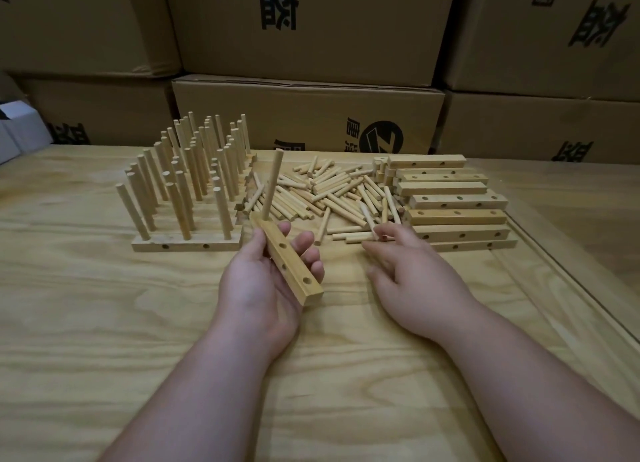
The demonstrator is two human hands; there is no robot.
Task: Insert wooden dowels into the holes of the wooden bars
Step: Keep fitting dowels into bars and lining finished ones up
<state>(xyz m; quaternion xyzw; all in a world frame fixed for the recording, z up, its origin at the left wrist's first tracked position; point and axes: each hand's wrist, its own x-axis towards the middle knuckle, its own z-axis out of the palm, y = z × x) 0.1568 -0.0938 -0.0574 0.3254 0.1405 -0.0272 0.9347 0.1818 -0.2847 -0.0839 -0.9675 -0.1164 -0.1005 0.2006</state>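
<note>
Left hand (266, 274) grips pale drilled wooden bar (287, 259), one upright dowel (272, 184) seated at far end. Right hand (408, 267) pinches loose round dowel (369, 219) from worktop pile (329, 191). Should steady bar, align dowel vertical over next hole.

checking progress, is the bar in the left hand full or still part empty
Part empty: the held bar has one dowel in; three holes show open.

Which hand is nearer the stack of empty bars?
Right. The right hand reaches into the loose dowels just beside the stack; the left hand, holding a bar, is farther away.
</note>
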